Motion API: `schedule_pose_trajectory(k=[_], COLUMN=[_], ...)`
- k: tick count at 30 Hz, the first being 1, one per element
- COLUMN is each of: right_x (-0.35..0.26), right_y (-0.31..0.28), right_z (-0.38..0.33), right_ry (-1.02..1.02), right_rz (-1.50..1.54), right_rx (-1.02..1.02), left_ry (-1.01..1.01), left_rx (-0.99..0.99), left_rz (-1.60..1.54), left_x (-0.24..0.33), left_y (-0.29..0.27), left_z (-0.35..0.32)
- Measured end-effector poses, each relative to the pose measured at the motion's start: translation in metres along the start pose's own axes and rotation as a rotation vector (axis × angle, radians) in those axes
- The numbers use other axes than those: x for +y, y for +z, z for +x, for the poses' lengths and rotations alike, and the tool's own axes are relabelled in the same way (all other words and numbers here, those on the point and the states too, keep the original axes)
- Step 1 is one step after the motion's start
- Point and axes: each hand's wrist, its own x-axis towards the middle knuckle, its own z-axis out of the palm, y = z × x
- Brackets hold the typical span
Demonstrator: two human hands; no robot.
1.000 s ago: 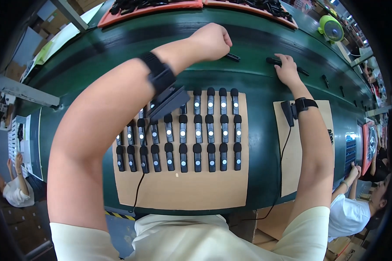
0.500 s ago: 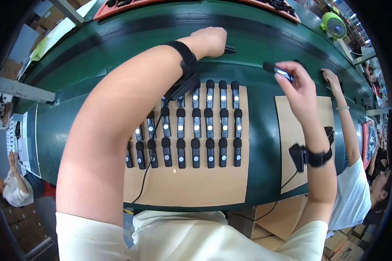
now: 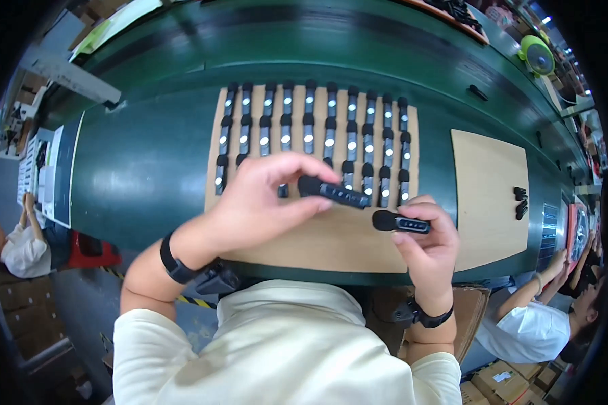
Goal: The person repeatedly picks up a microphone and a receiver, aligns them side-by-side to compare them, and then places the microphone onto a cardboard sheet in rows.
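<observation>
My left hand (image 3: pixel 257 196) pinches a black clip-on wireless microphone (image 3: pixel 345 195) with a foam windscreen, tilted above the cardboard sheet (image 3: pixel 304 236). In my right hand (image 3: pixel 434 246) is a second such microphone (image 3: pixel 412 225), held between thumb and fingers just to the right of the first, its foam end pointing left. Beyond both hands, more of these microphones (image 3: pixel 309 138) lie in three rows on the sheet, foam ends facing away from me, each with a bright round spot. My left hand hides part of the nearest row.
To the right, another cardboard sheet (image 3: pixel 490 169) carries several small black pieces (image 3: pixel 521 204). A black piece (image 3: pixel 478 92) lies on the green surface farther off. A green fan (image 3: pixel 536 55) stands at the far right. Other people sit at the right (image 3: pixel 530 327) and left (image 3: pixel 26 246).
Both hands have come back toward me from the far green surface. My left hand now visibly holds a microphone; the one in my right hand has moved nearer, over the cardboard's edge.
</observation>
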Motion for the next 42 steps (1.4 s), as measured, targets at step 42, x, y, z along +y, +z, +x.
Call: schedule_pose_trajectory(k=[42], right_x=[0.000], right_y=[0.072], right_z=[-0.024], right_ry=[-0.088], right_rz=[0.113], right_rx=[0.031], left_ry=[0.408], left_rx=[0.198], left_rz=[0.284], left_x=[-0.046], left_y=[-0.004], left_z=[-0.085])
